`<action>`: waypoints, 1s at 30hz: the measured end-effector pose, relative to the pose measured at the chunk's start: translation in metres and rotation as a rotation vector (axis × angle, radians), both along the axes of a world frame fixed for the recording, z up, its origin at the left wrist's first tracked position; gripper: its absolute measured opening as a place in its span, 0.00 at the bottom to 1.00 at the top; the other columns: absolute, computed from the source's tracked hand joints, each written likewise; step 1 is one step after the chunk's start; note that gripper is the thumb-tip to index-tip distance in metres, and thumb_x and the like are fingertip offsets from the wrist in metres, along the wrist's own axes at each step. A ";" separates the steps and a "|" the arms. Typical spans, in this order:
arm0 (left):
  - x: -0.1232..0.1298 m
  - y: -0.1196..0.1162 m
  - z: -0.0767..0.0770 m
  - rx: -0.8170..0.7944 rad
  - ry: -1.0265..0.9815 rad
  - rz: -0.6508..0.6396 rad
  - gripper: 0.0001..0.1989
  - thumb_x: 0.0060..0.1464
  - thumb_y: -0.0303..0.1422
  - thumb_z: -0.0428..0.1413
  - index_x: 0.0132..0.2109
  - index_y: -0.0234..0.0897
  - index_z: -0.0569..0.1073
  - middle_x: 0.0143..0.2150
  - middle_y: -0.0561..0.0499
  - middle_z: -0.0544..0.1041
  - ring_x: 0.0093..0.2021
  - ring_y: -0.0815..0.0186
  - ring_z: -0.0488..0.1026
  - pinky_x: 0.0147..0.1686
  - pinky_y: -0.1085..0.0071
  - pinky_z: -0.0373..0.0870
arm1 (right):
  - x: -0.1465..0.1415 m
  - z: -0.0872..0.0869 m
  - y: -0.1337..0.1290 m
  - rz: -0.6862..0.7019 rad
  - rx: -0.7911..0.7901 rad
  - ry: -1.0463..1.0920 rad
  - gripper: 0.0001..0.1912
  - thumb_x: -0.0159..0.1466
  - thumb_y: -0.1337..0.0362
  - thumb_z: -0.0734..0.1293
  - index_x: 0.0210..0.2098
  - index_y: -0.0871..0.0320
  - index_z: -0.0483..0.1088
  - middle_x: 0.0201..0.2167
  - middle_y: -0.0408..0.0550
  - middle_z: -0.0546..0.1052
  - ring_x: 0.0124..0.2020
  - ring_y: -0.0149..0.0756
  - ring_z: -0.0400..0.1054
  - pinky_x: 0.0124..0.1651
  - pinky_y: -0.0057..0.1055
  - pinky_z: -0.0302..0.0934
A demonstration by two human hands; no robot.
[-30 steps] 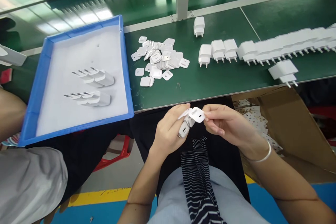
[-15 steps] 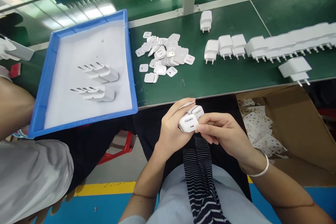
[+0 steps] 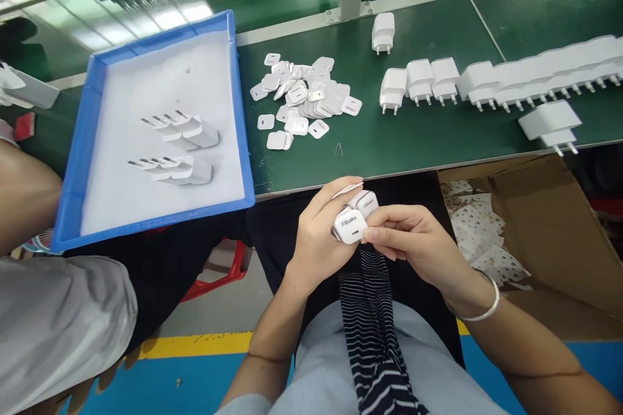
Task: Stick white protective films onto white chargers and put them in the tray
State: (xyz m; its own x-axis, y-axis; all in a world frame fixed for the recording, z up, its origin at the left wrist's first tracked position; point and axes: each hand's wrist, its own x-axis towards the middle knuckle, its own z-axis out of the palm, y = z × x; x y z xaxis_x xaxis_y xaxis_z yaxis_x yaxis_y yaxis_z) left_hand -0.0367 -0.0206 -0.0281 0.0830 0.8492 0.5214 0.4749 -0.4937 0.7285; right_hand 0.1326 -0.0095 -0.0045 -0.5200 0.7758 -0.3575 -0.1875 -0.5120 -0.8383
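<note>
Just against the right fingers (image 3: pixel 374 235), a white Fibaks faceplate (image 3: pixel 349 225).

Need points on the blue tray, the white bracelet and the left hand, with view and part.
Blue tray (image 3: pixel 246 162): head view, on its right rim.
White bracelet (image 3: pixel 492 307): head view, on its band.
Left hand (image 3: pixel 314 240): head view, on the back of the hand.

The left hand (image 3: pixel 316 237) hides most of its chargers (image 3: pixel 351 227); right of the right hand (image 3: pixel 421 240), the charger row (image 3: pixel 545 80) is cut off.
</note>
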 end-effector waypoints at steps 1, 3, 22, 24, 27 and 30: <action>0.000 0.000 0.000 0.001 0.001 0.001 0.17 0.56 0.28 0.65 0.53 0.34 0.75 0.55 0.39 0.79 0.54 0.58 0.79 0.53 0.62 0.80 | 0.000 0.000 0.000 0.003 -0.004 0.007 0.09 0.60 0.64 0.76 0.26 0.59 0.77 0.16 0.38 0.64 0.19 0.23 0.52 0.22 0.27 0.40; 0.000 0.000 0.001 -0.005 0.008 0.003 0.17 0.57 0.29 0.64 0.53 0.34 0.75 0.55 0.39 0.79 0.54 0.58 0.79 0.53 0.61 0.80 | 0.001 0.001 0.001 0.013 -0.013 0.019 0.11 0.61 0.62 0.75 0.25 0.59 0.76 0.15 0.37 0.64 0.18 0.24 0.51 0.22 0.27 0.40; 0.004 0.000 0.001 0.026 0.027 0.040 0.15 0.58 0.28 0.63 0.53 0.34 0.76 0.54 0.40 0.80 0.54 0.59 0.79 0.53 0.61 0.81 | -0.003 0.004 0.002 -0.028 0.013 -0.025 0.14 0.60 0.63 0.75 0.22 0.59 0.71 0.14 0.37 0.64 0.17 0.23 0.51 0.21 0.27 0.40; 0.005 -0.001 0.001 0.027 0.035 0.058 0.15 0.59 0.28 0.62 0.53 0.35 0.75 0.55 0.40 0.80 0.54 0.59 0.79 0.53 0.60 0.81 | -0.004 0.006 0.001 -0.040 0.014 -0.031 0.15 0.60 0.63 0.75 0.21 0.59 0.70 0.13 0.37 0.64 0.16 0.23 0.51 0.21 0.27 0.40; 0.006 -0.002 0.002 0.027 0.050 0.069 0.14 0.59 0.28 0.62 0.53 0.36 0.75 0.55 0.41 0.80 0.54 0.59 0.79 0.51 0.60 0.82 | -0.005 0.007 0.002 -0.041 0.016 -0.049 0.17 0.59 0.62 0.76 0.19 0.58 0.69 0.12 0.36 0.63 0.15 0.23 0.50 0.21 0.27 0.41; 0.004 -0.002 0.001 0.041 0.055 0.055 0.15 0.59 0.28 0.62 0.53 0.36 0.75 0.55 0.41 0.80 0.54 0.58 0.79 0.51 0.61 0.82 | -0.006 0.009 0.003 -0.040 0.014 -0.063 0.18 0.58 0.61 0.76 0.18 0.58 0.68 0.12 0.36 0.63 0.15 0.23 0.50 0.20 0.27 0.42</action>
